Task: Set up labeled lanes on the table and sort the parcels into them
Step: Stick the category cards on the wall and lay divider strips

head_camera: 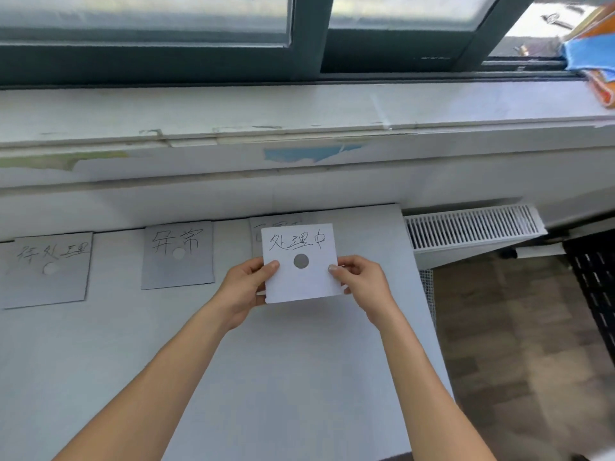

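The pale worktop (299,377) runs under a window sill (299,108), with a radiator (472,227) beyond its right edge. Near the far right corner I hold a white label card (299,284) just above the surface. My left hand (248,287) and right hand (361,284) each pinch a side edge between thumb and fingers (271,266). It carries black handwriting and a round centre hole. I should lay it right of the half-hidden third card (258,231), square to the far edge and not overlapping. Space there looks tight.
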### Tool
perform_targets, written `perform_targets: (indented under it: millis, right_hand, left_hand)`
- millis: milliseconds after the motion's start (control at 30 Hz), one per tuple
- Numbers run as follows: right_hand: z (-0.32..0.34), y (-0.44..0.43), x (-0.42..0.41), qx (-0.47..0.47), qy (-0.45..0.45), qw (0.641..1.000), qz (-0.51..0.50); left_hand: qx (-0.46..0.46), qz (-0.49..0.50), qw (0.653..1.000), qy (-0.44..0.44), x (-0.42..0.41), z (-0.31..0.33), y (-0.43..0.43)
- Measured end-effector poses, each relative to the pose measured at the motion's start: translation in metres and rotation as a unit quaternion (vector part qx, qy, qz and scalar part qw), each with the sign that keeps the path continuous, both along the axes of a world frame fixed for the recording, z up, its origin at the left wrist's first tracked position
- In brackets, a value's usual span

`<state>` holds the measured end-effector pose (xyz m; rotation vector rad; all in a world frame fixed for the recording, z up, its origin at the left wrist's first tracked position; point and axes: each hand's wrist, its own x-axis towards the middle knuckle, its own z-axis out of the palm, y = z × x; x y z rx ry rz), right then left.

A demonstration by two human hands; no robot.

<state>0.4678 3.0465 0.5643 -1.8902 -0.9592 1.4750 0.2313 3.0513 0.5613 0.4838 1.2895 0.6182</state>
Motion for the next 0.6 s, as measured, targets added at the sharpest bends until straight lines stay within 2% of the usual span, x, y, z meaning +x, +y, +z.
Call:
perform_targets:
  millis: [67, 133, 167, 233, 300, 333, 433, 600]
  right_hand:
    - [0.0, 0.006, 0.028, 0.005, -0.012, 0.999, -0.033]
    - [-0.003, 0.017, 0.06, 0.012, -0.032, 0.997, -0.073]
    - [-0.005, 0.022, 0.074, 0.011, -0.044, 0.995, -0.089]
    - [-0.013, 0.034, 0.098, -0.001, -0.068, 0.992, -0.102]
    - [-0.022, 0.044, 0.113, -0.011, -0.088, 0.991, -0.099]
    - [-0.027, 0.049, 0.116, -0.014, -0.095, 0.991, -0.095]
    - [-0.042, 0.061, 0.118, -0.015, -0.112, 0.99, -0.087]
    - [-0.058, 0.073, 0.111, -0.002, -0.167, 0.983, -0.08]
  left_hand:
    - [0.036, -0.017, 0.999, 0.033, 0.023, 0.0, 0.007]
    - [0.126, -0.09, 0.974, 0.165, 0.039, -0.006, 0.011]
    - [0.181, -0.16, 0.938, 0.25, 0.044, -0.01, 0.012]
    - [0.265, -0.315, 0.828, 0.382, 0.051, -0.021, 0.01]
    - [0.272, -0.428, 0.736, 0.449, 0.054, -0.034, 0.008]
    - [0.259, -0.463, 0.706, 0.469, 0.054, -0.04, 0.006]
    - [0.235, -0.498, 0.674, 0.492, 0.051, -0.05, 0.0]
    - [0.232, -0.492, 0.67, 0.506, 0.049, -0.053, -0.003]
